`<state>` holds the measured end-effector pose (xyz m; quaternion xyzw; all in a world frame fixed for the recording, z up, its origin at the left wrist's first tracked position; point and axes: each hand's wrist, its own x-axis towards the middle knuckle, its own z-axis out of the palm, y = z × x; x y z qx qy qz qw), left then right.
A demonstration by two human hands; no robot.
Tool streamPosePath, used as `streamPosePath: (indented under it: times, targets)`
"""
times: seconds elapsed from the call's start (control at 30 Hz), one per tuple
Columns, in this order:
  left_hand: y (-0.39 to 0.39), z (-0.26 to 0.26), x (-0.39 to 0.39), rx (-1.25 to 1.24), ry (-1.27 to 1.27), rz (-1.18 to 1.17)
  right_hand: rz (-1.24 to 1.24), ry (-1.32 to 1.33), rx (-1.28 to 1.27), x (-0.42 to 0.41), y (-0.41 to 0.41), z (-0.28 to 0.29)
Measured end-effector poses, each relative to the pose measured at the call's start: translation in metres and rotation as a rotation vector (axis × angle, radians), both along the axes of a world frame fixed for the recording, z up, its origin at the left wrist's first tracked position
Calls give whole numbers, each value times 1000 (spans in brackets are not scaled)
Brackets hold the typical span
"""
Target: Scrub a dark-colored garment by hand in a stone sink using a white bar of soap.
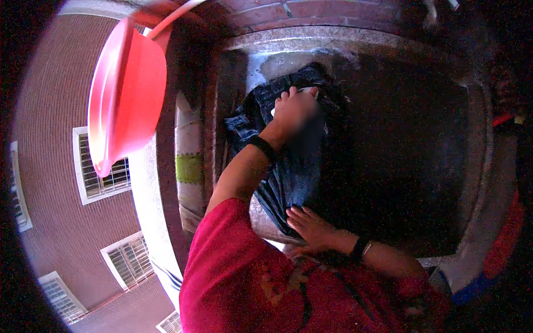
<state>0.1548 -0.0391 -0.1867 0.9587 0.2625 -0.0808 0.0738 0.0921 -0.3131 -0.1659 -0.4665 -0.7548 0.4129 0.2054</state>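
Observation:
Dark blue jeans (306, 166) lie bunched and wet-looking over the near-left part of a dark concrete wash basin (476, 166). My left hand (295, 109) is on their upper part, fingers curled around a small pale object (273, 112), perhaps a brush or soap; most of it is hidden and the back of the hand is blurred. Lower down, my right hand (314, 229) rests with fingers spread on the lower end of the cloth, near the basin's front edge. Nothing shows in this hand. Both wrists wear dark bands.
A pink plastic basin (139, 87) hangs or stands at the upper left, close to the camera. A white ledge (145, 179) runs along the left, with a building beyond. A brick wall (300, 12) rises behind the wash basin. Red and blue items lie at the dim right edge.

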Motion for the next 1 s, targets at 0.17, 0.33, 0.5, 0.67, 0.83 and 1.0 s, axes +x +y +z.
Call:
streamPosePath:
  times: [0.17,0.33,0.5,0.67,0.83,1.0]
  targets:
    - [-104,34,-68,-65,64,-445,-31,-5,-62,6,-3,-6]
    - [-62,-21,-48,-39,-5,-211,1,-129,93,-6,-10,-20]
    - [-1,-5,20,-48,-2,38,-24,-57,77,-20,-9,-22]
    - [-75,23,-76,-32,-26,-469,-96,48,-1,-9,-8,-17]
    - [-17,-9,-28,107,-53,-127,12,-141,116,-14,-4,-19]
    - [71,-25,8,-465,-81,48,-185,336,-218,2,13,-6]
